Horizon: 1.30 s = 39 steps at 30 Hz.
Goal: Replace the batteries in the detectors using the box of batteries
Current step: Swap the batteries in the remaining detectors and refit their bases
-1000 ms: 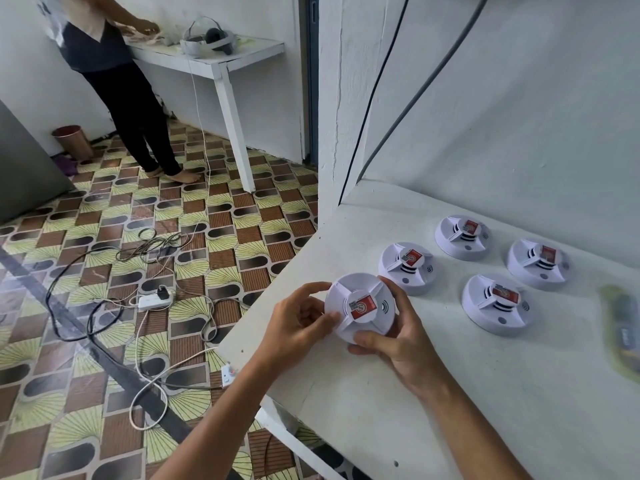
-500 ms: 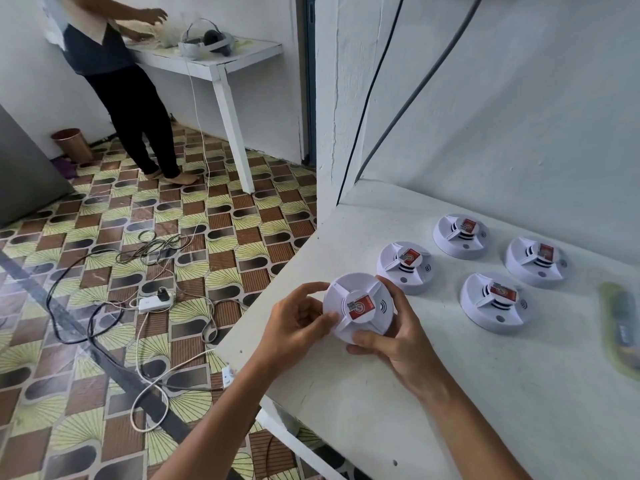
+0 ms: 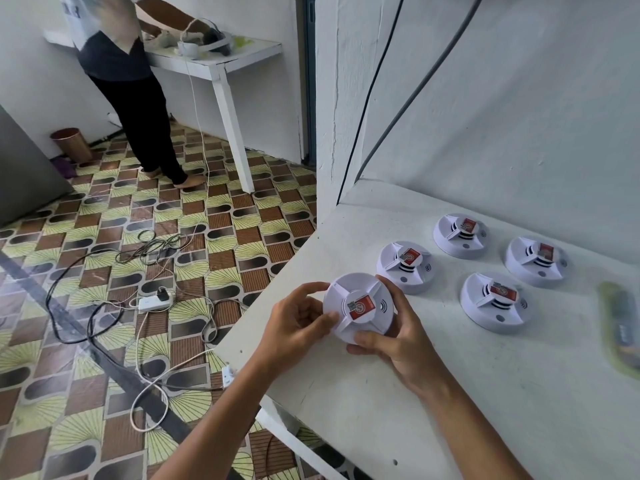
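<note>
A white detector (image 3: 358, 308) was held in both hands above the near left corner of the white table (image 3: 346, 403). Its face, bearing a red label, was turned up toward the camera. The left hand (image 3: 298, 329) was curled round the detector's left edge, with the thumb laid against the rim and the fingertips arched over the top. The right hand (image 3: 398, 337) was wrapped round the right and lower edge, the thumb pressed under the near rim and the fingers hidden behind the body. Whether the detector touched the table could not be told.

Four more detectors were laid flat on the table beyond the held one. The nearest of them (image 3: 407, 266) was placed just behind the held detector, another (image 3: 460, 234) farther back toward the wall, a third (image 3: 495, 301) to the right of the held one, and the fourth (image 3: 536, 260) farther right again. Each was marked with a red label on top. A green pack (image 3: 620, 327), blurred, was seen flat at the table's right edge, well apart from the held detector; its contents could not be made out.

To the left of the held detector, cables and a power strip (image 3: 152, 301) were spread on the patterned floor, and a second person (image 3: 128, 88) was stood at another table (image 3: 221, 64).
</note>
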Each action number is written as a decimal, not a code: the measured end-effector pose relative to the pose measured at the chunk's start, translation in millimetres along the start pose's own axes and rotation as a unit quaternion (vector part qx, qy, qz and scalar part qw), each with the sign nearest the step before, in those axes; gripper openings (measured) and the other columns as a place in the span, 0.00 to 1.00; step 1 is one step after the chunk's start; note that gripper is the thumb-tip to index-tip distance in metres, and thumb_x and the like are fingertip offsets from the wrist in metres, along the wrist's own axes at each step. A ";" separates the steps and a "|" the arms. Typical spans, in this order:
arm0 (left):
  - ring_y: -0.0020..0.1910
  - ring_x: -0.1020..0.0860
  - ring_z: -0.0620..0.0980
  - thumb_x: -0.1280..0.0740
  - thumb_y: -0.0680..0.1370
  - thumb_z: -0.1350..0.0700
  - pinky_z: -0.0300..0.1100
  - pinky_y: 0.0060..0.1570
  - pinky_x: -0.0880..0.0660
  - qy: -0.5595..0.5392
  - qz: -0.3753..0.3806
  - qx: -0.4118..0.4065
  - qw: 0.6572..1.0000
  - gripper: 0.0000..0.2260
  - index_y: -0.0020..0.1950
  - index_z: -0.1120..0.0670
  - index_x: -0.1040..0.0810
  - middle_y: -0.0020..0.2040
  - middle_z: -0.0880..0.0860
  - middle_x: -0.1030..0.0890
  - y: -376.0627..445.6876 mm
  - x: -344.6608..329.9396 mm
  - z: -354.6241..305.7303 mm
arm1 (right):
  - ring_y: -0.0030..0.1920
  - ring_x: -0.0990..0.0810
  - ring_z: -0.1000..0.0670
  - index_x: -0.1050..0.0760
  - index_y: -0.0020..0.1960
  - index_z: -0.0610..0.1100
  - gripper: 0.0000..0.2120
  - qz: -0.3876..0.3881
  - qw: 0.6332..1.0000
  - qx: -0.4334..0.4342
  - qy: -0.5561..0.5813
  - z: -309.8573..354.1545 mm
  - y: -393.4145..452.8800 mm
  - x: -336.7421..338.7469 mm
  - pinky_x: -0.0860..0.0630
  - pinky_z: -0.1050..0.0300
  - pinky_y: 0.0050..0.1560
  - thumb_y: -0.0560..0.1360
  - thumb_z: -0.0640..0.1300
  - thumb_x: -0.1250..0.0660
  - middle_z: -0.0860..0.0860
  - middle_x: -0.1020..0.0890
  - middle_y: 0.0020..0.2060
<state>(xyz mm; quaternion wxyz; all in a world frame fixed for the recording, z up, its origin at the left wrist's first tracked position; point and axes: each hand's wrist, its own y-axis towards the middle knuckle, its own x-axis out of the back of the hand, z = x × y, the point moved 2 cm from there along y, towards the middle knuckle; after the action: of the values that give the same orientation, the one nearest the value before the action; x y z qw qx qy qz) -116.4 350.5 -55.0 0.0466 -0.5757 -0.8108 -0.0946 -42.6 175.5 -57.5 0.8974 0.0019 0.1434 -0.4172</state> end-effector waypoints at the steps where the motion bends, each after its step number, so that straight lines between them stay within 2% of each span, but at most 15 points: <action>1: 0.37 0.19 0.58 0.27 0.73 0.52 0.60 0.39 0.21 -0.001 0.000 0.001 1.000 0.20 0.63 0.53 0.24 0.41 0.57 0.16 -0.2 0.0 0.0 | 0.61 0.22 0.43 0.32 0.69 0.57 0.37 0.002 1.000 -0.001 0.000 -0.3 0.2 0.3 0.19 0.38 0.48 0.66 0.33 0.25 0.49 0.24 0.62; 7: 0.39 0.18 0.58 0.28 0.72 0.46 0.61 0.40 0.21 -0.002 0.002 0.005 1.000 0.23 0.64 0.53 0.24 0.42 0.57 0.16 -0.5 0.3 -0.8 | 0.60 0.21 0.42 0.30 0.67 0.58 0.36 0.010 1.000 -0.005 0.028 -2.1 0.6 2.5 0.20 0.36 0.49 0.65 0.31 0.30 0.46 0.23 0.62; 12: 0.38 0.18 0.59 0.27 0.72 0.47 0.62 0.39 0.21 -0.001 0.000 0.003 1.000 0.23 0.63 0.53 0.24 0.41 0.57 0.16 -0.3 0.3 -0.3 | 0.61 0.22 0.42 0.29 0.67 0.59 0.37 0.015 1.000 -0.003 0.027 -2.0 1.7 2.6 0.21 0.36 0.50 0.62 0.36 0.27 0.47 0.23 0.63; 17: 0.38 0.18 0.59 0.28 0.71 0.46 0.61 0.40 0.21 -0.011 -0.005 0.005 1.000 0.23 0.63 0.53 0.24 0.41 0.57 0.16 -0.3 0.2 -0.8 | 0.60 0.22 0.41 0.27 0.65 0.58 0.34 0.013 0.998 -0.008 0.056 -2.8 2.3 3.0 0.21 0.36 0.48 0.64 0.30 0.37 0.47 0.22 0.61; 20: 0.39 0.18 0.58 0.28 0.71 0.46 0.59 0.40 0.20 -0.011 -0.005 0.006 1.000 0.24 0.64 0.54 0.23 0.42 0.56 0.16 -0.4 -0.3 -1.7 | 0.59 0.21 0.42 0.27 0.64 0.59 0.33 0.013 0.999 0.001 0.044 -1.4 1.0 0.7 0.20 0.38 0.48 0.65 0.33 0.32 0.47 0.22 0.60; 23: 0.39 0.18 0.59 0.27 0.71 0.46 0.60 0.41 0.20 -0.012 -0.004 0.004 1.000 0.24 0.64 0.54 0.23 0.42 0.56 0.16 -0.3 -0.3 -1.9 | 0.59 0.21 0.44 0.27 0.64 0.61 0.35 0.001 1.000 0.011 0.021 -1.4 0.5 -1.4 0.20 0.39 0.48 0.64 0.33 0.25 0.47 0.22 0.61; 33: 0.38 0.18 0.59 0.27 0.71 0.48 0.61 0.40 0.21 -0.007 0.000 -0.002 1.000 0.21 0.63 0.52 0.23 0.41 0.56 0.16 -0.4 0.3 -1.1 | 0.59 0.21 0.42 0.28 0.66 0.56 0.36 -0.011 1.000 0.017 0.009 -0.1 -1.6 -1.1 0.20 0.37 0.47 0.64 0.31 0.26 0.47 0.21 0.60; 39: 0.37 0.19 0.60 0.28 0.72 0.48 0.60 0.39 0.21 -0.009 0.002 -0.003 1.000 0.19 0.62 0.50 0.23 0.40 0.57 0.16 -0.6 0.3 -0.8 | 0.59 0.20 0.42 0.27 0.64 0.58 0.35 -0.007 1.000 0.020 0.016 0.6 -1.5 -2.0 0.20 0.39 0.47 0.63 0.31 0.26 0.46 0.21 0.60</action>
<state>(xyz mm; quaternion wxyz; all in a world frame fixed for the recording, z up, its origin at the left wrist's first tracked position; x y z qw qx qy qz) -117.1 350.5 -54.2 0.0374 -0.5783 -0.8098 -0.0918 -44.7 176.0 -56.2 0.8920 0.0258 0.1497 -0.4258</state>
